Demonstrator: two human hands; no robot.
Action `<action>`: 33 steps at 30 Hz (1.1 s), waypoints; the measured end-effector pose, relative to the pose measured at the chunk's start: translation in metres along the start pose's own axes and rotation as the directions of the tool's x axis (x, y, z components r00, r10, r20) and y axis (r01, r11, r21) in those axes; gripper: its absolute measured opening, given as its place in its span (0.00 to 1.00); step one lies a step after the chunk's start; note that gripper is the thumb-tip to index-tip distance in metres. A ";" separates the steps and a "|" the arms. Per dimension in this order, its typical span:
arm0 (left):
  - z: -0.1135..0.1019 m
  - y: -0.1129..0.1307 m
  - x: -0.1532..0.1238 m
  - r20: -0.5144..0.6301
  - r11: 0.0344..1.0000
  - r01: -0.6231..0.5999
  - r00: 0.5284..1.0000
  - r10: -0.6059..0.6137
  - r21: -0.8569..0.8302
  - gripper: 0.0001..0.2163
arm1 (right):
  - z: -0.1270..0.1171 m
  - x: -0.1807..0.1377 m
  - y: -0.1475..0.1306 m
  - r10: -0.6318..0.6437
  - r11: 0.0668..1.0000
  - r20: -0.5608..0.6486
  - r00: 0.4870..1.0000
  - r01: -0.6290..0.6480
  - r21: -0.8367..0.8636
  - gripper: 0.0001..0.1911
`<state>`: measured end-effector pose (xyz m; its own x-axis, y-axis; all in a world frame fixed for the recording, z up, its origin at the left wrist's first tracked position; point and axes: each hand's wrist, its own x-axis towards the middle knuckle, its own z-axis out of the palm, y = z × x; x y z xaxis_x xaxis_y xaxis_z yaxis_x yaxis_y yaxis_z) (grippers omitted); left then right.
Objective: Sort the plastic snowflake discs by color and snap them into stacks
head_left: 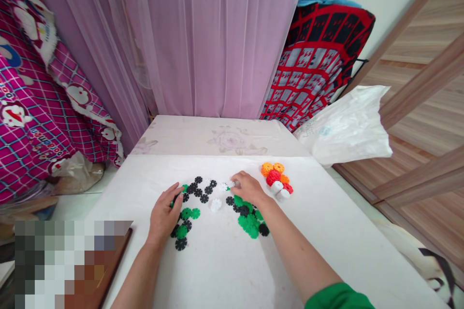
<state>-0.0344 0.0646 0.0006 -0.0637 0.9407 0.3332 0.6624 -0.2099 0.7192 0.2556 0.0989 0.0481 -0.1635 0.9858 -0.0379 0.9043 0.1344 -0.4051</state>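
Several small plastic snowflake discs in black, green and white lie scattered on a white table (224, 270). My left hand (165, 212) rests on the table with fingers curled over green and black discs (185, 213). My right hand (246, 187) reaches forward, its fingertips pinched on a white disc (234, 184). More green and black discs (250, 219) lie under my right wrist. A joined cluster of orange, red and white discs (277, 181) sits just right of my right hand.
A white plastic bag (348, 128) lies at the table's right rear corner. Pink curtains (203, 34) hang behind, a red and black patterned cloth (315, 58) to their right, pink bedding (32, 106) at left. A brown board edge (114, 265) lies front left.
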 end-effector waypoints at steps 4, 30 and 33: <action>0.000 0.000 0.000 -0.005 1.000 0.001 1.000 -0.001 0.001 0.16 | 0.012 -0.013 0.001 0.083 0.989 -0.120 0.989 -0.066 0.134 0.12; 0.001 -0.009 0.001 -0.001 1.000 0.022 1.000 -0.022 0.000 0.18 | -0.047 -0.101 0.095 0.439 0.876 -0.333 0.834 -0.480 -0.047 0.15; 0.001 -0.009 0.001 -0.002 1.000 0.019 1.000 -0.019 0.002 0.18 | -0.047 -0.101 0.092 0.445 0.871 -0.320 0.837 -0.487 -0.064 0.16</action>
<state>-0.0392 0.0680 -0.0060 -0.0779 0.9441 0.3202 0.6622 -0.1911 0.7246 0.3735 0.0161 0.0575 0.3916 0.9167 0.0799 0.8924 -0.3571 -0.2759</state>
